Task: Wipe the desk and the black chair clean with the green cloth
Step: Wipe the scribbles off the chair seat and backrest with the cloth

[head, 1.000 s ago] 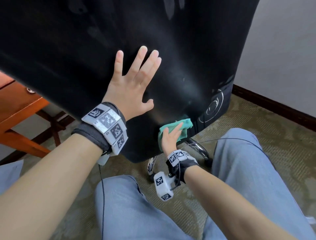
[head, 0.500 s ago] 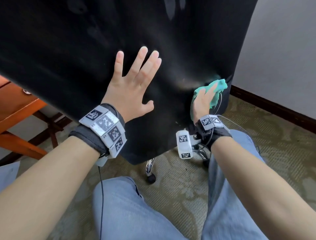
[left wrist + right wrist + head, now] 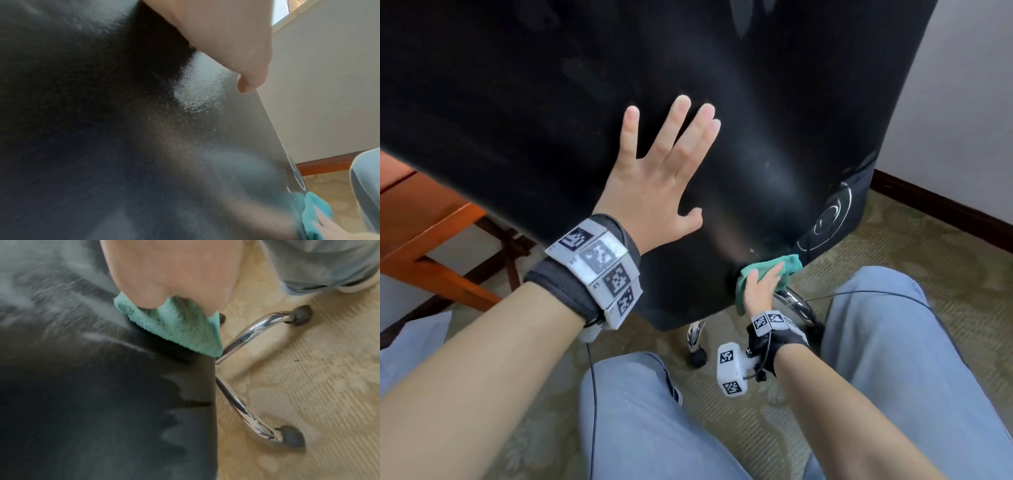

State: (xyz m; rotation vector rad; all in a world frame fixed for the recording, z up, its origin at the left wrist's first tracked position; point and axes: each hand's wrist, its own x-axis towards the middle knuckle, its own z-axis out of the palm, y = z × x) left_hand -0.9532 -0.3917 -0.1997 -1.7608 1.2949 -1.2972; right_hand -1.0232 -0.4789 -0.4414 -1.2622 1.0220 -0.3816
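Note:
The black chair [image 3: 756,102] back fills the upper head view, tilted toward me. My left hand [image 3: 654,178] lies flat on it with fingers spread straight; the left wrist view shows its palm [image 3: 226,40] on the leather [image 3: 102,129]. My right hand [image 3: 762,287] presses the green cloth [image 3: 791,265] with straight fingers against the chair's lower right edge. In the right wrist view my palm [image 3: 174,272] covers the cloth [image 3: 174,329] on the chair [image 3: 102,402]. An orange wooden desk [image 3: 424,219] shows at the left.
Chrome chair legs [image 3: 246,410] with black castors [image 3: 697,358] stand on patterned carpet under the chair. My legs in blue jeans [image 3: 893,342] frame the lower view. A white wall with a dark baseboard [image 3: 928,202] runs along the right.
My right hand swept the cloth up the chair's right edge, then back down to the lower edge. The left hand stayed flat in the same spot.

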